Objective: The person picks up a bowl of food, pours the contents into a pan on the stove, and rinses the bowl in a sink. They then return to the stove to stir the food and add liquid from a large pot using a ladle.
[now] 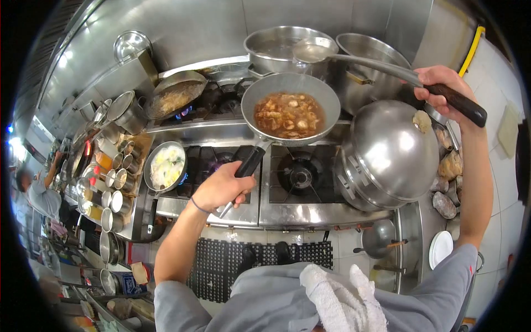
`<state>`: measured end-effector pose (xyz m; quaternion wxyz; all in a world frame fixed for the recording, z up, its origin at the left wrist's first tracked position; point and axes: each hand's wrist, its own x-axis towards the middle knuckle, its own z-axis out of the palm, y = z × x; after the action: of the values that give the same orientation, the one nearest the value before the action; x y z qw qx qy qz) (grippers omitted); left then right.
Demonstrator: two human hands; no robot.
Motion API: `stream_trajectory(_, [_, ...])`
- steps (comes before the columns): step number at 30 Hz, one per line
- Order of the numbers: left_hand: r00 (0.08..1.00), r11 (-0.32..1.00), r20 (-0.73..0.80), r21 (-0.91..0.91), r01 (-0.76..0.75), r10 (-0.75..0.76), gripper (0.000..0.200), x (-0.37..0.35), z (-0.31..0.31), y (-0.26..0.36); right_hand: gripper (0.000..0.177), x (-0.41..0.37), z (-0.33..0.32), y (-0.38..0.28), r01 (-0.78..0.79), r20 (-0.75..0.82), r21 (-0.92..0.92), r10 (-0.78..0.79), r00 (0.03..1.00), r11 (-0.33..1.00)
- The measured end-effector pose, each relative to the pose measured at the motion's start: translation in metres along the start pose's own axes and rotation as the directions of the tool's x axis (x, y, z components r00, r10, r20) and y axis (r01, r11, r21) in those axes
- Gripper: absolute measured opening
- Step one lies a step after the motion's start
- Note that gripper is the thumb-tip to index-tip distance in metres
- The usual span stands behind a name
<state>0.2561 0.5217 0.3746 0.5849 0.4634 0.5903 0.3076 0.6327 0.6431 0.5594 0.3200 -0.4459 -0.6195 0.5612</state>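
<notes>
My left hand (222, 187) is closed around the black handle of a grey frying pan (250, 105). Brown sauce with chunky pieces (289, 115) fills the pan's middle, and the pan is above the stove's centre. A pale pointed end pokes out below my left fist. On the right, my right hand (447, 91) grips the dark wooden handle of a long ladle (381, 65). The ladle's bowl is over the front rim of a large steel pot (260, 34), just behind the pan, and looks to hold clear liquid.
A second pan (148, 166) with white and green food sits over a flame at left; behind it a wok (180, 77) holds food. Another tall pot (354, 41) stands at back right. A big steel dome (392, 155) fills the right. Someone in grey (44, 193) stands far left.
</notes>
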Motion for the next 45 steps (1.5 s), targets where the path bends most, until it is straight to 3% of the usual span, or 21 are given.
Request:
stream_trajectory(3, [1.000, 1.000, -0.003, -0.014, 0.004, -0.004, 0.012, -0.002, 0.001, 0.000, 0.024, -0.020, 0.004, 0.012, 0.034, 0.003, -0.052, -0.034, 0.999, 0.998])
stream_trajectory(6, [1.000, 1.000, -0.003, -0.012, -0.001, 0.001, 0.010, -0.005, 0.003, -0.002, 0.022, -0.038, 0.017, 0.024, -0.036, -0.004, -0.160, 0.036, 0.999, 0.987])
stream_trajectory(10, [1.000, 1.000, -0.025, 0.002, -0.019, 0.019, 0.011, -0.007, 0.008, -0.011, 0.040, -0.062, 0.025, 0.068, -0.052, 0.010, -0.202, 0.056, 0.998, 0.978])
stream_trajectory(12, [0.999, 1.000, -0.048, 0.006, -0.025, 0.025, 0.012, -0.009, 0.011, -0.015, 0.051, -0.076, 0.040, 0.085, -0.111, -0.045, -0.231, 0.104, 0.994, 0.966])
stream_trajectory(14, [0.998, 1.000, -0.061, 0.008, -0.024, 0.024, 0.014, -0.009, 0.012, -0.023, 0.051, -0.092, 0.053, 0.096, -0.171, -0.119, -0.292, 0.141, 0.983, 0.941])
stream_trajectory(17, [0.998, 1.000, -0.064, 0.006, -0.024, 0.024, 0.014, -0.008, 0.013, -0.033, 0.052, -0.100, 0.039, 0.134, -0.003, -0.130, -0.492, -0.070, 0.989, 0.871])
stream_trajectory(20, [0.996, 0.999, -0.089, 0.024, -0.021, 0.023, 0.016, -0.008, 0.013, -0.040, 0.055, -0.076, 0.034, 0.138, 0.054, -0.143, -0.728, -0.228, 0.963, 0.683])
stream_trajectory(21, [0.996, 1.000, -0.083, 0.003, -0.022, 0.023, 0.017, -0.009, 0.013, -0.043, 0.057, -0.056, 0.033, 0.142, 0.140, -0.140, -0.701, -0.328, 0.934, 0.699])
stream_trajectory(23, [0.994, 1.000, -0.105, 0.017, -0.026, 0.027, 0.017, -0.010, 0.014, -0.042, 0.058, -0.004, 0.028, 0.132, 0.218, -0.060, -0.827, -0.468, 0.882, 0.518])
stream_trajectory(25, [0.992, 0.999, -0.123, 0.027, -0.034, 0.037, 0.017, -0.011, 0.015, -0.049, 0.043, 0.060, 0.025, 0.124, 0.289, -0.022, -0.856, -0.588, 0.808, 0.429])
stream_trajectory(27, [0.991, 0.999, -0.132, 0.038, -0.033, 0.038, 0.018, -0.012, 0.016, -0.053, 0.023, 0.115, 0.033, 0.097, 0.204, -0.024, -0.842, -0.411, 0.911, 0.500])
stream_trajectory(28, [0.990, 0.999, -0.136, 0.035, -0.028, 0.032, 0.018, -0.011, 0.015, -0.055, 0.013, 0.139, 0.041, 0.091, 0.140, -0.089, -0.786, -0.334, 0.938, 0.602])
stream_trajectory(32, [0.990, 1.000, -0.140, 0.015, -0.015, 0.017, 0.020, -0.013, 0.015, -0.051, 0.010, 0.221, 0.053, 0.076, 0.028, -0.142, -0.744, -0.199, 0.970, 0.667])
stream_trajectory(34, [0.989, 1.000, -0.144, 0.003, -0.018, 0.018, 0.020, -0.012, 0.013, -0.053, 0.009, 0.240, 0.051, 0.060, -0.014, -0.083, -0.615, -0.047, 0.995, 0.788])
stream_trajectory(36, [0.990, 1.000, -0.140, -0.007, -0.016, 0.015, 0.020, -0.014, 0.013, -0.052, 0.007, 0.242, 0.037, 0.049, -0.046, 0.030, -0.216, 0.054, 0.998, 0.975])
stream_trajectory(38, [0.990, 1.000, -0.140, -0.013, -0.018, 0.016, 0.020, -0.012, 0.012, -0.055, 0.011, 0.243, 0.026, 0.047, -0.108, 0.107, 0.200, 0.088, 0.990, 0.974])
stream_trajectory(40, [0.991, 1.000, -0.132, -0.018, -0.018, 0.015, 0.020, -0.011, 0.011, -0.054, 0.015, 0.239, 0.014, 0.046, -0.184, 0.180, 0.315, 0.132, 0.975, 0.931])
stream_trajectory(45, [0.992, 0.999, -0.125, -0.045, -0.013, 0.007, 0.021, -0.015, 0.011, -0.048, 0.014, 0.179, 0.015, 0.025, -0.134, 0.140, 0.255, 0.100, 0.985, 0.958])
